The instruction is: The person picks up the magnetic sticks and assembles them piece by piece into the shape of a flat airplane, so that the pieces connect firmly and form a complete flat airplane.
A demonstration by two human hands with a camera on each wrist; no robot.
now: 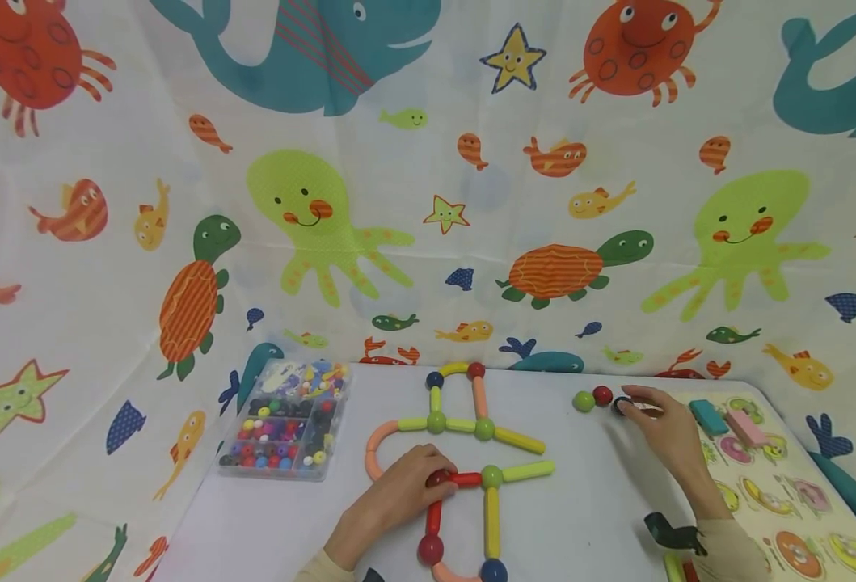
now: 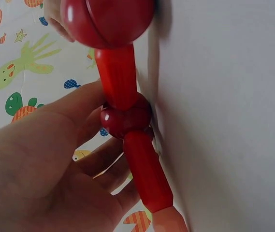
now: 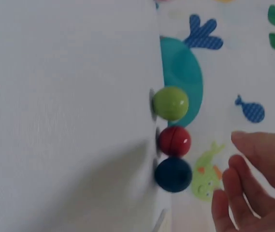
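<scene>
Head view: left hand (image 1: 398,501) grasping red ball (image 1: 438,478) within rod figure on table (image 1: 588,517); right hand (image 1: 664,428) reaching dark blue ball (image 1: 621,404).

Left wrist: fingers (image 2: 79,108) pinching red ball (image 2: 125,118). Right wrist: fingers (image 3: 238,193) loose, released, just beside dark blue ball (image 3: 173,174), not touching.

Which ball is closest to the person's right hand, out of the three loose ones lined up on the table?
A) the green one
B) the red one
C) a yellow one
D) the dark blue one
D: in the right wrist view the dark blue ball sits at the end of the row nearest the right hand, with the red ball and the green ball farther off.
</scene>
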